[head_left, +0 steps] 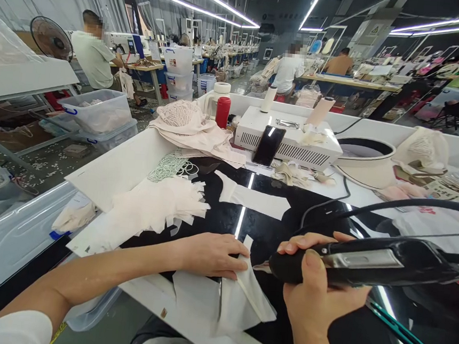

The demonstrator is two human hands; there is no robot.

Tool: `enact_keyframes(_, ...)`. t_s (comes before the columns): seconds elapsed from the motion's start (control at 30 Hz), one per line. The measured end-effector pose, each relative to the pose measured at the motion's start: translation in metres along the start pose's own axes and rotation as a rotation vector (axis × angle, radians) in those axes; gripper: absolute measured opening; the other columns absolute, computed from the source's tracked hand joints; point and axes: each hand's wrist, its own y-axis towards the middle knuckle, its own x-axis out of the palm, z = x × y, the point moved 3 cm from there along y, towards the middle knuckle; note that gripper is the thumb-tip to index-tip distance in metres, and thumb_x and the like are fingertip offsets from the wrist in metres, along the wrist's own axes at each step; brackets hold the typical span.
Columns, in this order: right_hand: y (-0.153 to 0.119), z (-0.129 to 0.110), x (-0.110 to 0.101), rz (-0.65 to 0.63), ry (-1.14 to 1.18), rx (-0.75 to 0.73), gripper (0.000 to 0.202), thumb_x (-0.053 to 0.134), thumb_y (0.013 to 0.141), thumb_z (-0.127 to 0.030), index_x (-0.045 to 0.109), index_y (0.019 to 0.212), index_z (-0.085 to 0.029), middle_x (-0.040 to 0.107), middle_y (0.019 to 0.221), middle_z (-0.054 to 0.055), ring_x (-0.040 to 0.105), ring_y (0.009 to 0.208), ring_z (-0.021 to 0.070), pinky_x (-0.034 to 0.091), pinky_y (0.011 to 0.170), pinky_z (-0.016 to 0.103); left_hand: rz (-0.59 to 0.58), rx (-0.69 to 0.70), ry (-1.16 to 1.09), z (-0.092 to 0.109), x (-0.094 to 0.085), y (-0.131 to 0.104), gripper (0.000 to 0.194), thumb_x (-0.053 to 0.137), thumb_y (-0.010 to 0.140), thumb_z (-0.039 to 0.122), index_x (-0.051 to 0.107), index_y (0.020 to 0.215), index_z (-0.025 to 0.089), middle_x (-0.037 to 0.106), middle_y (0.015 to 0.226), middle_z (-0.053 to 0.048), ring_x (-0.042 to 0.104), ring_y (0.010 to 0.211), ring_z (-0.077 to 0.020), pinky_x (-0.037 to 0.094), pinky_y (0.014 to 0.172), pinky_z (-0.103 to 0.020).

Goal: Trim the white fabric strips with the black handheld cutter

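Observation:
My left hand (214,253) lies on a cream fabric piece (253,297) at the table's near edge, its fingers slightly bent and apart, pressing the cloth down; the thumb is hidden. The strip runs from under my fingers towards me, partly folded over. Wrapped in my right hand (319,292) is a black corded hand tool (366,261) with a metal side lever. Its narrow metal tip (262,267) points left, close beside the fabric's right edge; whether they touch I cannot tell. Another cut fabric piece (253,195) lies flat farther back.
A fanned pile of cream pieces (158,203) lies left, by pale green cord (171,167). Teal thread snips (400,329) rest at right. Behind stand a white vented box (289,137), a leaning phone (269,146) and a red bottle (222,112). A cable (412,201) crosses at right.

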Motion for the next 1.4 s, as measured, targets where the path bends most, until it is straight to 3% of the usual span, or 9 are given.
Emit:
enact_keyframes(0.6, 0.004, 0.015, 0.006, -0.006, -0.037, 0.041, 0.041, 0.078, 0.082, -0.015, 0.054, 0.115, -0.025, 0.066, 0.080, -0.006, 0.061, 0.060, 0.0143, 0.056, 0.060, 0.034, 0.007, -0.057, -0.062, -0.002, 0.001, -0.003, 0.026, 0.053, 0.106, 0.035, 0.066, 0.123, 0.021, 0.058, 0.137, -0.013, 0.058, 0.125, -0.0244, 0.048, 0.111, -0.037)
enact_keyframes(0.73, 0.008, 0.009, 0.003, -0.025, -0.036, 0.026, 0.042, 0.078, 0.083, -0.018, 0.055, 0.116, -0.026, 0.068, 0.081, -0.005, 0.062, 0.060, 0.0143, 0.056, 0.063, 0.035, -0.006, -0.081, -0.055, -0.001, -0.003, -0.003, 0.025, 0.054, 0.105, 0.036, 0.064, 0.121, 0.019, 0.059, 0.134, -0.013, 0.059, 0.124, -0.0253, 0.049, 0.110, -0.038)
enact_keyframes(0.87, 0.015, -0.002, -0.011, -0.081, -0.109, -0.038, 0.047, 0.082, 0.081, -0.019, 0.054, 0.118, -0.026, 0.068, 0.083, -0.005, 0.064, 0.063, 0.0148, 0.056, 0.067, 0.034, 0.038, -0.170, -0.062, 0.004, -0.007, 0.004, 0.021, 0.057, 0.103, 0.027, 0.061, 0.121, 0.016, 0.064, 0.124, -0.011, 0.063, 0.114, -0.0233, 0.051, 0.106, -0.038)
enact_keyframes(1.0, 0.019, -0.007, -0.032, -0.173, -0.268, -0.088, 0.038, 0.076, 0.090, -0.032, 0.055, 0.122, -0.027, 0.069, 0.099, 0.000, 0.067, 0.079, 0.0155, 0.056, 0.077, 0.032, 0.082, -0.193, -0.092, 0.018, -0.005, 0.020, 0.016, 0.056, 0.103, 0.024, 0.062, 0.114, 0.014, 0.066, 0.115, -0.009, 0.064, 0.109, -0.0224, 0.055, 0.099, -0.037)
enact_keyframes(1.1, 0.020, -0.009, -0.055, -0.277, -0.514, -0.093, 0.037, 0.045, 0.105, -0.048, 0.055, 0.132, -0.025, 0.068, 0.120, 0.009, 0.069, 0.099, 0.0199, 0.057, 0.087, 0.036, 0.079, -0.172, -0.068, 0.029, 0.004, 0.030, 0.013, 0.061, 0.100, 0.023, 0.062, 0.111, 0.016, 0.066, 0.115, -0.008, 0.065, 0.109, -0.0227, 0.056, 0.099, -0.037)
enact_keyframes(1.17, 0.023, -0.012, -0.076, -0.297, -0.675, -0.113, 0.046, 0.028, 0.109, -0.046, 0.052, 0.140, -0.023, 0.066, 0.128, 0.012, 0.067, 0.113, 0.0221, 0.057, 0.093, 0.040, 0.086, -0.170, -0.029, 0.032, 0.010, 0.033, 0.012, 0.064, 0.099, 0.023, 0.061, 0.108, 0.017, 0.066, 0.116, -0.008, 0.065, 0.112, -0.0237, 0.057, 0.099, -0.037)
enact_keyframes(1.23, 0.029, -0.017, -0.104, -0.281, -0.810, -0.140, 0.043, 0.032, 0.110, -0.042, 0.052, 0.143, -0.024, 0.066, 0.132, 0.011, 0.065, 0.119, 0.0230, 0.056, 0.096, 0.042, 0.097, -0.166, 0.024, 0.033, 0.016, 0.035, 0.005, 0.059, 0.101, 0.022, 0.061, 0.099, 0.018, 0.066, 0.115, -0.007, 0.066, 0.111, -0.0235, 0.058, 0.097, -0.036)
enact_keyframes(1.4, 0.035, -0.016, -0.177, -0.315, -1.195, -0.176, 0.040, 0.057, 0.101, -0.041, 0.062, 0.135, -0.020, 0.066, 0.131, 0.016, 0.060, 0.124, 0.0341, 0.048, 0.105, 0.060, 0.205, -0.065, 0.183, 0.031, 0.023, 0.035, 0.031, 0.033, 0.106, 0.013, 0.062, 0.097, 0.017, 0.068, 0.109, -0.008, 0.067, 0.106, -0.0237, 0.056, 0.098, -0.042)
